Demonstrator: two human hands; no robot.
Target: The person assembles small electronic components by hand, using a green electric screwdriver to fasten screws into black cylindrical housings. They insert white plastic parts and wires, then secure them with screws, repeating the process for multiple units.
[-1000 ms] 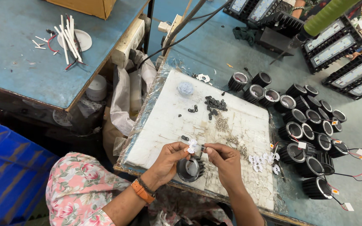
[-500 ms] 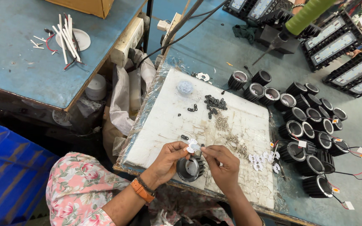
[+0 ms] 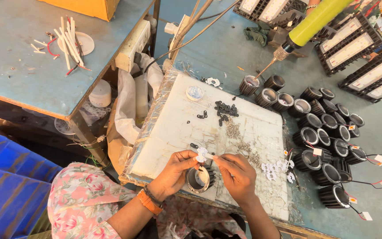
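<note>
White board's near edge under both hands

A short sleeve of pink cloth with a flower print covers the left upper arm. An orange band and a thin dark one circle the left wrist.

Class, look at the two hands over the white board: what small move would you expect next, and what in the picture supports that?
Probably lowering the small white piece into the black round housing. Left hand and right hand pinch it together just above the housing, whose open mouth faces up.
</note>
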